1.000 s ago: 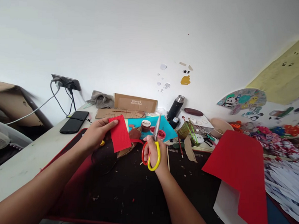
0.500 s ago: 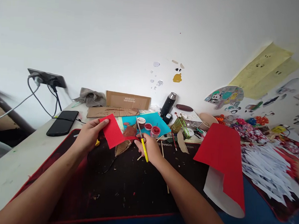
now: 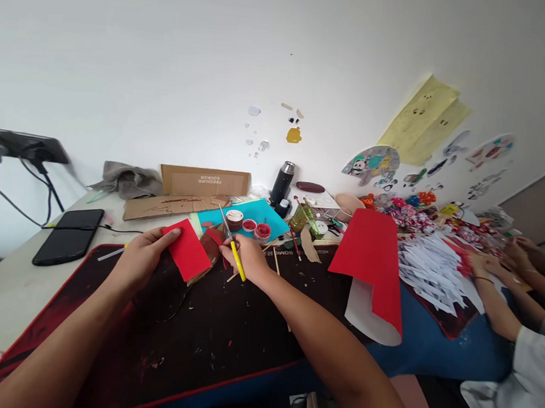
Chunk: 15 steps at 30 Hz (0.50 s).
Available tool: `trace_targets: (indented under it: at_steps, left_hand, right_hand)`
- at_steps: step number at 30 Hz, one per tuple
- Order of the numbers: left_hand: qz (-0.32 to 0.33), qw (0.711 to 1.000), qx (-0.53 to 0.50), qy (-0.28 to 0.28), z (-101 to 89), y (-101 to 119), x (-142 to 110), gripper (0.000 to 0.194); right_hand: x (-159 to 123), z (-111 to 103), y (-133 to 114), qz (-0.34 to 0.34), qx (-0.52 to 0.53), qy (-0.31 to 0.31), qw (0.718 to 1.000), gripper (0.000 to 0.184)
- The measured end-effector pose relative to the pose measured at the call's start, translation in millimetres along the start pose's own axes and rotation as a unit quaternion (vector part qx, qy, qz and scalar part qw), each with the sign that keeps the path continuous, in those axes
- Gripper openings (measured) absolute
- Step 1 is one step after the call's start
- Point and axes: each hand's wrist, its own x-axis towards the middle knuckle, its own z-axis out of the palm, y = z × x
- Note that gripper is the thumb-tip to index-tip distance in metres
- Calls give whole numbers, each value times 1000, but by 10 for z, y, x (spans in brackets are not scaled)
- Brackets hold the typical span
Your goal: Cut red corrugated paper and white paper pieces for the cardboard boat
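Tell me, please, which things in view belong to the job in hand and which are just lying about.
In use:
small red sheet, in left hand
yellow-handled scissors, in right hand
red strip near the scissors

Apparently just lying about:
black phone
grey cloth
dark flask

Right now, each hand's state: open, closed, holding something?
Left hand: closed, pinching the red ribbed sheet.
Right hand: closed around the scissors.

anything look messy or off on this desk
Mostly ordinary craft clutter. Small scraps litter the black mat, the large red sheet curls at its near end instead of lying flat, showing a pale underside, and the flat cardboard bears dark reddish marks. The open red paint pots stand upright, with no clear spill around them.
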Motion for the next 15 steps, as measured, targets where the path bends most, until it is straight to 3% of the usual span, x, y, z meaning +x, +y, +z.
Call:
trace_targets:
  at_steps: [4,8,15]
  left_hand:
    - [-24,1000,15,11,56,71,-80,47]
    - [-15,1000,24,-14,61,4,-51,49]
    - [23,997,66,-29,62,-138,-3,61]
  right_hand:
    - [-152,-187,39,10,55,5,998,22]
    - [-415,-610,146,11,31,35,999,23]
    - [-765,-1375,573,136,-38,89,986,22]
